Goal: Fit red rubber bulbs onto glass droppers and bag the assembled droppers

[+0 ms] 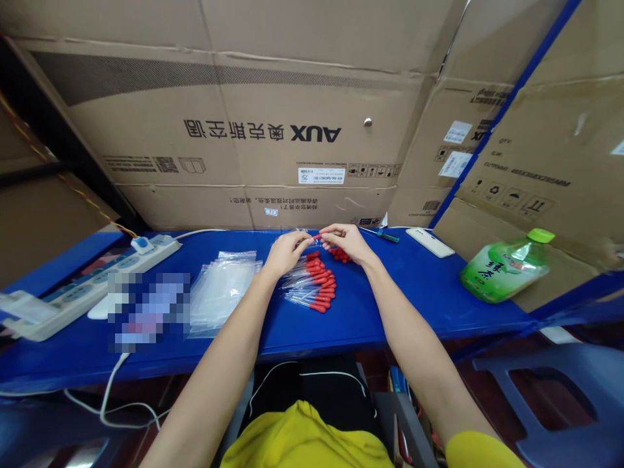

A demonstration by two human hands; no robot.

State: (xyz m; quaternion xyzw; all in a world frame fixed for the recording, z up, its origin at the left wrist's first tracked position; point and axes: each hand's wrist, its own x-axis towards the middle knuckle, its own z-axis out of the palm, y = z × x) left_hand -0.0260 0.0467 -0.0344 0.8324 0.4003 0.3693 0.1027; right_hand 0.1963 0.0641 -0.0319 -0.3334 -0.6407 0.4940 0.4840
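Observation:
My left hand point(287, 252) pinches one end of a thin clear tube point(316, 243) above the blue table. At the tube's other end, my right hand point(348, 242) has its thumb and fingers closed on a small red cap point(321, 236); the fingers partly cover it. Just below lies a fan of clear tubes with red caps point(319, 284), capped ends to the right. Under my right hand sits a small pile of loose red pieces point(340, 255), partly hidden. A stack of clear zip bags point(221, 296) lies left of my left forearm.
On the blue table point(355, 318), a power strip point(104, 276) and a blurred-out phone-like object point(151, 312) with a white cable stand left. Behind my right hand are a screwdriver point(387, 236), a white flat device point(429, 242) and a green bottle point(504, 266). Cardboard point(273, 97) walls the back.

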